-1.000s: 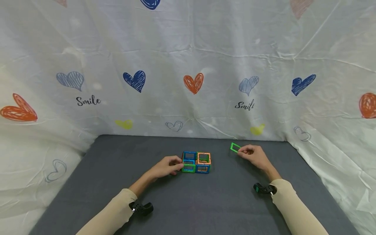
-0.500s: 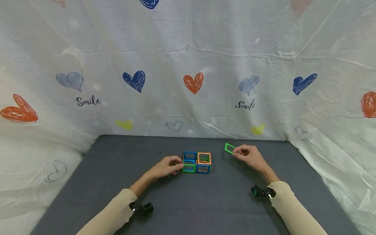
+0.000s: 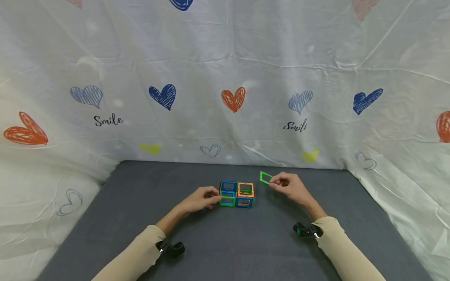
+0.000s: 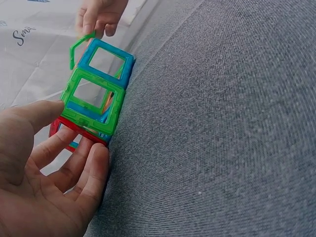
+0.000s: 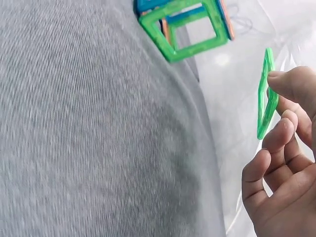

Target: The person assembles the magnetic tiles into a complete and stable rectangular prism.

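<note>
A low two-cube block of magnetic tiles (image 3: 237,195) stands on the dark cloth, its frames blue, green and orange. At its left end my left hand (image 3: 200,199) holds it. The left wrist view shows the thumb on the front green tile (image 4: 86,122) and fingers against a red tile (image 4: 79,129) at the end. My right hand (image 3: 288,188) pinches a loose green square tile (image 5: 270,106) between thumb and fingers. That tile is raised above the cloth, right of the block and apart from it. A green side (image 5: 200,48) of the block faces the right hand.
The grey cloth-covered table (image 3: 225,242) spreads around the block. A white curtain (image 3: 197,58) with printed hearts hangs behind its far edge and along the sides. Each wrist wears a black strap (image 3: 306,230) with a small device.
My right hand has moved left with the green tile, closer to the block. The left hand and the block have kept their places.
</note>
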The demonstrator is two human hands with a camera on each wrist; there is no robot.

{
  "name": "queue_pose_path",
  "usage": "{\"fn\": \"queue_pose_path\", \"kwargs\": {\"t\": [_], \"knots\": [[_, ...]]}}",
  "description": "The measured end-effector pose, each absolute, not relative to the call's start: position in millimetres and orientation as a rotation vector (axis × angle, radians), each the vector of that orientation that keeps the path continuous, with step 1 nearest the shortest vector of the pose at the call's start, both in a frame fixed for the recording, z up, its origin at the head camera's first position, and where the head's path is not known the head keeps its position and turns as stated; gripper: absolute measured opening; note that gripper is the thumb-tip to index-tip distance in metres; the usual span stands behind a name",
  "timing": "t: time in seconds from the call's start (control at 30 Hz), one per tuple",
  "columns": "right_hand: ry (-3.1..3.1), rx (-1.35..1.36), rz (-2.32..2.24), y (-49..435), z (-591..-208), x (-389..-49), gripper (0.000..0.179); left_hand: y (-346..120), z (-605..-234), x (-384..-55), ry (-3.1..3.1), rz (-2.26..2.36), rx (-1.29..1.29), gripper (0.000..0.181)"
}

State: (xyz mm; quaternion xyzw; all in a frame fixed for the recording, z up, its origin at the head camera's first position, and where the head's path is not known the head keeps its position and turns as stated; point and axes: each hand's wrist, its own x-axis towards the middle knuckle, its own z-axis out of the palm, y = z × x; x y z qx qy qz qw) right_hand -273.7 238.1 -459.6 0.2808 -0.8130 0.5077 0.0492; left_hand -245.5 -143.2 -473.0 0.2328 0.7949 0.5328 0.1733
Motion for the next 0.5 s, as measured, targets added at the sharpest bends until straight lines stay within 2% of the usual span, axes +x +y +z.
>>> {"fn": "queue_pose_path", "kwargs": {"t": [0.5], "knots": [[-2.470, 1.002, 1.535, 198, -449, -268, 0.006, -144, -476, -248, 2.239, 1.518, 0.690, 0.029]]}}
